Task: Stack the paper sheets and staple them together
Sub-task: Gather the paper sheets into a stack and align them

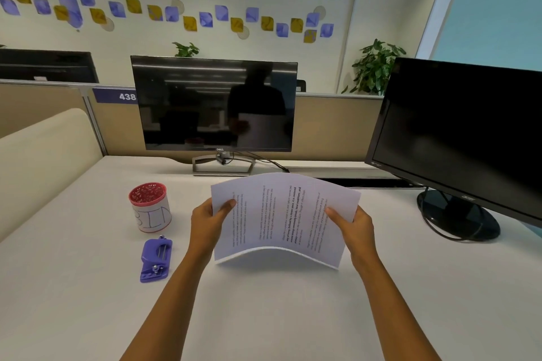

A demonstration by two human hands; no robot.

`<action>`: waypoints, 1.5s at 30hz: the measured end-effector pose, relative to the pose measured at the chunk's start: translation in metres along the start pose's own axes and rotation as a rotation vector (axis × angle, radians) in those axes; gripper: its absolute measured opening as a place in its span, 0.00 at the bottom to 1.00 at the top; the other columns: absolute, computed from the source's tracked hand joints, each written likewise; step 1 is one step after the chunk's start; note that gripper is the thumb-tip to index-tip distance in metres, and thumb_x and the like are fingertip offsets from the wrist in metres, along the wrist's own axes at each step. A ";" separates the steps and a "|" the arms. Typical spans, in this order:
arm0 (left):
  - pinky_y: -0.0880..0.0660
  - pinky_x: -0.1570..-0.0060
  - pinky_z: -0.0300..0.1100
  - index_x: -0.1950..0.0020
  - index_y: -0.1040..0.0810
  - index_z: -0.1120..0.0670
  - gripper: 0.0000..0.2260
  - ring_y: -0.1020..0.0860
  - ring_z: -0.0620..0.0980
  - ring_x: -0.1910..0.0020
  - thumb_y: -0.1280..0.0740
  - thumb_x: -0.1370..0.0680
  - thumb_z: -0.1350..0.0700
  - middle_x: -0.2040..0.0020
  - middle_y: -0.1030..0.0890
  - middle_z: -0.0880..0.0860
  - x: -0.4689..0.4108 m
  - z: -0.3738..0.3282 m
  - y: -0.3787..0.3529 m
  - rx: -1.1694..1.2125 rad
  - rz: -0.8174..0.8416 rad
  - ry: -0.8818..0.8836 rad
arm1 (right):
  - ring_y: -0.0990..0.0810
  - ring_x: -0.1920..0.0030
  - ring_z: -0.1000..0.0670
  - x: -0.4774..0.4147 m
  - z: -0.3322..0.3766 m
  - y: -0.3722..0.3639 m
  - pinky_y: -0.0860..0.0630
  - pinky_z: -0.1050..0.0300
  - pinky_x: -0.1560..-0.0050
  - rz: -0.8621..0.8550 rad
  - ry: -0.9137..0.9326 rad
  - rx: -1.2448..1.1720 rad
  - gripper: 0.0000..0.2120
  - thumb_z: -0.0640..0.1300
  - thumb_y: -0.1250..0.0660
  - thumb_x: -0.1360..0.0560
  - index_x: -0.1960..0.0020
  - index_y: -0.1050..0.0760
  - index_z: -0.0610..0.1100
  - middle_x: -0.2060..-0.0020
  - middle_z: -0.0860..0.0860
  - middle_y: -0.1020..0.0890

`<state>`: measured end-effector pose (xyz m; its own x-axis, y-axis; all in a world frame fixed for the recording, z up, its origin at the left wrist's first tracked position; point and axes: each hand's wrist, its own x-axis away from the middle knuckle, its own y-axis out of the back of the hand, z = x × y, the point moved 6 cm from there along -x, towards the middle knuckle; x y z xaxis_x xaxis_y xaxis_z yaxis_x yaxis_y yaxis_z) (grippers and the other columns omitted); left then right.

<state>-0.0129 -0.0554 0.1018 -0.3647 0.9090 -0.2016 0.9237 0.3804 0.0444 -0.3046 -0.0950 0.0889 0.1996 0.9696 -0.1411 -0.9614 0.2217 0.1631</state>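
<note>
Both bare forearms reach forward, the left hand (207, 221) and right hand (356, 224) pinching, thumbs on top.

Both hands up over the desk (88, 302): left hand (205, 223) and right hand (359, 226) pinch the side edges of the sheets (281, 217), which bow upward in the middle. Off to the left lies the purple stapler (155, 259), just beyond it a red cup (150, 206); two dark monitors (214, 104) stand behind.

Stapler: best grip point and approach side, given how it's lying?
Grip the purple stapler across its long sides at mid-body, coming from above. It lies flat on the desk, long axis running near to far, nearest the left hand, which would first have to release the paper stack.
</note>
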 end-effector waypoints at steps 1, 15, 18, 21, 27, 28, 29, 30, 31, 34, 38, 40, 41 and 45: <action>0.24 0.66 0.36 0.59 0.26 0.46 0.03 0.21 0.52 0.64 0.34 0.25 0.53 0.60 0.20 0.47 -0.001 -0.004 0.000 -0.003 -0.005 -0.019 | 0.20 0.52 0.43 -0.001 0.003 0.001 0.22 0.51 0.55 -0.006 0.011 -0.009 0.12 0.46 0.31 0.28 0.46 0.28 0.47 0.52 0.47 0.20; 0.24 0.66 0.38 0.59 0.25 0.49 0.05 0.21 0.53 0.64 0.34 0.24 0.57 0.60 0.19 0.51 -0.001 0.005 0.005 -0.006 0.039 0.075 | 0.22 0.43 0.40 -0.009 -0.011 0.013 0.23 0.49 0.48 0.023 0.000 0.016 0.19 0.43 0.30 0.28 0.40 0.31 0.47 0.40 0.43 0.22; 0.24 0.64 0.41 0.59 0.25 0.50 0.04 0.21 0.54 0.64 0.34 0.24 0.55 0.61 0.19 0.51 0.001 0.005 0.002 0.124 -0.046 0.128 | 0.29 0.34 0.42 -0.012 -0.014 0.017 0.30 0.46 0.37 -0.058 -0.034 -0.005 0.28 0.43 0.29 0.29 0.33 0.36 0.46 0.33 0.45 0.29; 0.23 0.62 0.45 0.57 0.25 0.52 0.02 0.21 0.53 0.63 0.33 0.25 0.55 0.59 0.20 0.52 0.006 0.011 -0.002 0.343 -0.126 0.253 | 0.32 0.33 0.43 -0.010 -0.028 0.014 0.33 0.48 0.35 -0.076 -0.183 -0.106 0.35 0.42 0.27 0.31 0.30 0.40 0.46 0.31 0.44 0.33; 0.19 0.63 0.47 0.44 0.30 0.56 0.12 0.21 0.53 0.58 0.33 0.25 0.58 0.56 0.21 0.54 0.023 0.025 -0.022 0.690 -0.152 0.431 | 0.22 0.45 0.46 0.012 -0.034 -0.033 0.22 0.51 0.46 0.235 -0.454 -0.580 0.37 0.50 0.25 0.44 0.37 0.29 0.44 0.47 0.47 0.18; 0.20 0.60 0.49 0.43 0.31 0.55 0.12 0.21 0.53 0.58 0.34 0.25 0.58 0.55 0.21 0.54 0.027 0.027 -0.026 0.701 -0.146 0.440 | 0.21 0.45 0.46 0.014 -0.030 -0.039 0.20 0.51 0.49 0.276 -0.435 -0.603 0.34 0.51 0.25 0.44 0.39 0.26 0.46 0.50 0.48 0.17; 0.21 0.58 0.51 0.43 0.31 0.55 0.12 0.22 0.53 0.58 0.34 0.25 0.58 0.55 0.22 0.55 0.030 0.029 -0.030 0.703 -0.146 0.451 | 0.20 0.46 0.46 0.015 -0.027 -0.044 0.19 0.52 0.51 0.290 -0.399 -0.620 0.31 0.49 0.25 0.43 0.40 0.25 0.48 0.50 0.49 0.16; 0.22 0.55 0.52 0.43 0.31 0.54 0.13 0.22 0.53 0.58 0.34 0.25 0.58 0.54 0.22 0.55 0.033 0.030 -0.032 0.692 -0.151 0.460 | 0.18 0.47 0.47 0.014 -0.024 -0.046 0.18 0.51 0.52 0.282 -0.360 -0.640 0.31 0.48 0.24 0.43 0.41 0.25 0.49 0.49 0.49 0.16; 0.23 0.53 0.53 0.42 0.32 0.54 0.13 0.22 0.54 0.57 0.34 0.25 0.58 0.53 0.22 0.55 0.036 0.031 -0.034 0.671 -0.157 0.464 | 0.18 0.47 0.47 0.012 -0.022 -0.046 0.18 0.51 0.52 0.265 -0.324 -0.653 0.32 0.49 0.22 0.45 0.41 0.24 0.49 0.49 0.49 0.16; 0.25 0.49 0.55 0.42 0.32 0.55 0.14 0.23 0.56 0.52 0.33 0.26 0.59 0.48 0.24 0.56 0.041 0.033 -0.028 0.578 -0.188 0.481 | 0.17 0.47 0.47 0.006 -0.014 -0.042 0.19 0.47 0.50 0.245 -0.223 -0.626 0.41 0.54 0.18 0.52 0.41 0.24 0.50 0.46 0.49 0.17; 0.26 0.46 0.55 0.38 0.28 0.55 0.16 0.25 0.57 0.47 0.34 0.25 0.59 0.43 0.25 0.56 0.033 0.037 -0.005 0.425 -0.144 0.453 | 0.18 0.44 0.45 -0.001 -0.004 -0.029 0.22 0.44 0.45 0.284 -0.145 -0.528 0.30 0.45 0.24 0.37 0.37 0.26 0.45 0.43 0.47 0.18; 0.26 0.50 0.50 0.36 0.27 0.53 0.17 0.25 0.54 0.48 0.34 0.24 0.56 0.42 0.24 0.54 0.023 0.033 0.004 0.275 -0.037 0.404 | 0.18 0.45 0.43 -0.004 0.001 -0.023 0.20 0.46 0.48 0.347 -0.159 -0.510 0.23 0.40 0.27 0.34 0.39 0.25 0.43 0.44 0.45 0.18; 0.25 0.53 0.46 0.36 0.27 0.51 0.16 0.24 0.53 0.49 0.35 0.24 0.54 0.43 0.23 0.53 0.019 0.029 0.005 0.220 0.032 0.380 | 0.18 0.45 0.42 -0.005 0.003 -0.021 0.19 0.47 0.49 0.400 -0.169 -0.500 0.24 0.41 0.26 0.35 0.40 0.24 0.42 0.44 0.43 0.18; 0.23 0.52 0.47 0.34 0.29 0.50 0.18 0.23 0.54 0.45 0.37 0.24 0.50 0.41 0.23 0.52 0.004 0.013 -0.004 0.166 0.209 0.310 | 0.18 0.47 0.41 -0.002 0.019 -0.025 0.19 0.48 0.51 0.571 -0.173 -0.364 0.28 0.43 0.23 0.39 0.40 0.24 0.41 0.45 0.43 0.17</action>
<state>-0.0166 -0.0552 0.0880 -0.1619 0.9817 0.1005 0.9788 0.1727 -0.1101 -0.2769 -0.1005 0.1039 -0.3575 0.9334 0.0313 -0.9211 -0.3469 -0.1768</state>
